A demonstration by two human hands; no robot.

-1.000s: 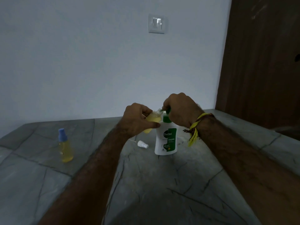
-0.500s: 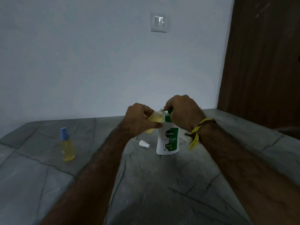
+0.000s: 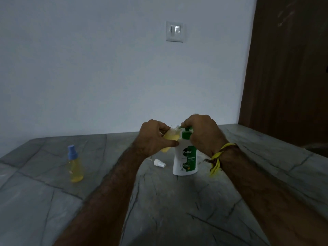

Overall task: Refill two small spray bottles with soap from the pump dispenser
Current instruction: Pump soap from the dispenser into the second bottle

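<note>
two hands meet over the grey stone counter (image 3: 177,210), close to the far wall. the left hand (image 3: 152,137) has its fingers and thumb curled round a small uncapped spray bottle (image 3: 169,138) of yellow liquid, held tilted with its open neck up against the spout of the pump dispenser (image 3: 185,157). the right hand (image 3: 202,134) sits on top of the green pump head (image 3: 186,131), fingers bent down over it and clamped on it; how far the pump is pressed cannot be told. the dispenser is a white bottle with a green label, standing upright on the counter directly under the right hand. a yellow thread band (image 3: 218,157) is tied round the right wrist, its loose ends hanging down

just left of the dispenser's base, a small white spray cap (image 3: 159,163) lies on its side on the counter, apart from both bottles. well off to the left stands the second spray bottle (image 3: 74,165), upright, with a blue cap on and yellow liquid inside. a white light switch (image 3: 174,31) is on the wall above, and a dark brown door (image 3: 287,68) fills the right side
</note>
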